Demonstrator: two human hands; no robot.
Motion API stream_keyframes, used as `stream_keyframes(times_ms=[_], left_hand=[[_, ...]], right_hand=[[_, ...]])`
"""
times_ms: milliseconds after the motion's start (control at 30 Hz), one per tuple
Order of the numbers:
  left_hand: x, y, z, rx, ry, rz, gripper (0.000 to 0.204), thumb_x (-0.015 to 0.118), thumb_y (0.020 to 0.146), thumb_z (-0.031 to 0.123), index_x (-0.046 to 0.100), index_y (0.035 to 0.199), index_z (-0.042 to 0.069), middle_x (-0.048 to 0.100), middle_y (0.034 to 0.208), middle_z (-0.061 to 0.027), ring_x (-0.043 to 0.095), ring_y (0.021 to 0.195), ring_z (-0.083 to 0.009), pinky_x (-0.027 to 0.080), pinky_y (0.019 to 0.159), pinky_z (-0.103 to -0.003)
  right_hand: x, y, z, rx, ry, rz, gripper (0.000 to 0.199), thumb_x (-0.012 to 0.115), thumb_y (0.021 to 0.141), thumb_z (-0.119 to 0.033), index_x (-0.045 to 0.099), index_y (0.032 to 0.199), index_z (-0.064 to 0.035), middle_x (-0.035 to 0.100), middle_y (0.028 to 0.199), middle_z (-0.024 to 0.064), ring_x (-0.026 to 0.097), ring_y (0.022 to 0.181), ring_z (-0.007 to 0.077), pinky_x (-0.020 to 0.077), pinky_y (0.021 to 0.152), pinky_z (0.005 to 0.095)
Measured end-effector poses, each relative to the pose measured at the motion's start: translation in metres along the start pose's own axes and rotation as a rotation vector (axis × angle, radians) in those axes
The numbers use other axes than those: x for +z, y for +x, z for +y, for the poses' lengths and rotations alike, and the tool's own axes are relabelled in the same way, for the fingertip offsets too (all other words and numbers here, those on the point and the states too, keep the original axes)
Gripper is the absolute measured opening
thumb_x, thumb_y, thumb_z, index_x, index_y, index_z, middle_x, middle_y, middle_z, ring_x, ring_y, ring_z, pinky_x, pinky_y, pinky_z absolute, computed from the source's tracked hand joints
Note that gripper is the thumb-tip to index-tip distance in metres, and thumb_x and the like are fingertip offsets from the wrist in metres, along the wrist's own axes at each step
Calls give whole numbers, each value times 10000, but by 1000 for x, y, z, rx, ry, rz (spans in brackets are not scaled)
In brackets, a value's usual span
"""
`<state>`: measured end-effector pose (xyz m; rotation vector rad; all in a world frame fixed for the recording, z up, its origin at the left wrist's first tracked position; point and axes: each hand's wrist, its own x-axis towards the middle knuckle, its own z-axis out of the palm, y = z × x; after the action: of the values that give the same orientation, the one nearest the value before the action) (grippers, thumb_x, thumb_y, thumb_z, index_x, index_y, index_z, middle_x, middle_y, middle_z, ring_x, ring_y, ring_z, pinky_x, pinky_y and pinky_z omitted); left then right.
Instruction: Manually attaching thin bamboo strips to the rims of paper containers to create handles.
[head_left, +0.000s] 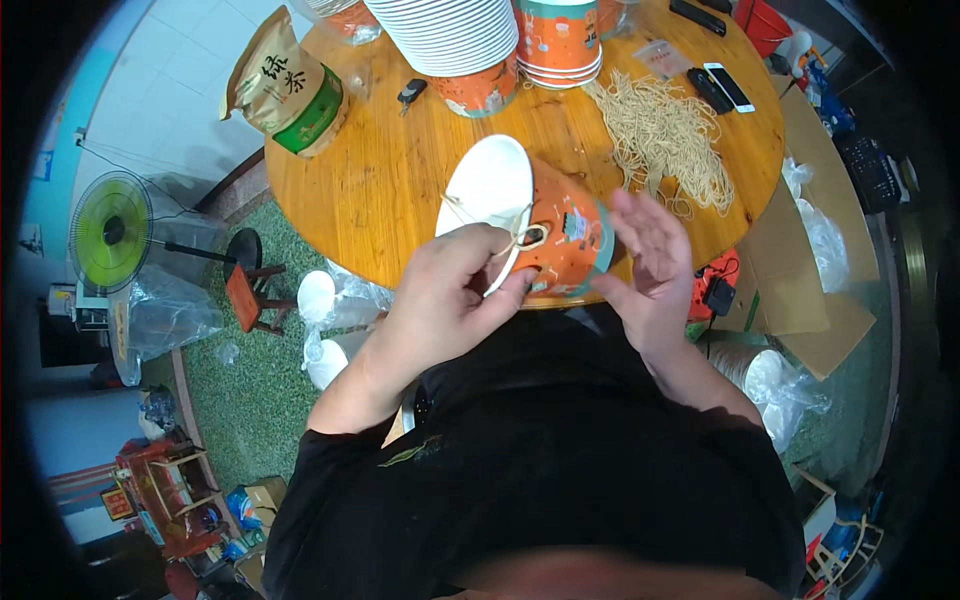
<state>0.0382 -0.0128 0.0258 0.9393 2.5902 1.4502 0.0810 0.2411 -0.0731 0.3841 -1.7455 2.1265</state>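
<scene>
An orange printed paper bucket [562, 222] lies tilted on its side at the table's near edge, its white inside turned to the left. Beige cord [533, 236] is looped and knotted at the bucket's rim. My left hand [455, 290] is closed on that rim, thumb and fingers beside the knot; the fingertips are partly hidden. On the other side, my right hand [655, 255] is open, fingers spread around the bucket's base end. Whether its fingers touch the bucket I cannot tell.
Farther back on the round wooden table [385, 215] stand stacked paper buckets [445, 40], a tan-and-green pouch [290, 90] and a heap of beige cord [670, 140]. A phone [729, 87] lies at the right. A green fan [112, 230] and a small stool [250, 298] stand left.
</scene>
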Motion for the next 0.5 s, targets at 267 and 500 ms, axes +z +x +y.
stream_keyframes(times_ms=[267,500], left_hand=[[34,4,-24,56,-842,62,166,766,1019,-15,676,1158,-21,774,1078,-64,723,987,-99,552,898,-255],[57,48,-66,-180,-462,269,217,785,1036,70,709,1220,-16,614,841,59,553,785,-67,480,748,-226]], right_hand=[[-12,-3,-7,461,455,116,1374,990,756,-533,161,1761,-95,297,1778,98,304,1647,313,283,1345,529],[-41,76,-7,-124,-315,165,1170,949,784,-237,213,1673,-46,372,1657,187,413,1553,335,369,1284,507]])
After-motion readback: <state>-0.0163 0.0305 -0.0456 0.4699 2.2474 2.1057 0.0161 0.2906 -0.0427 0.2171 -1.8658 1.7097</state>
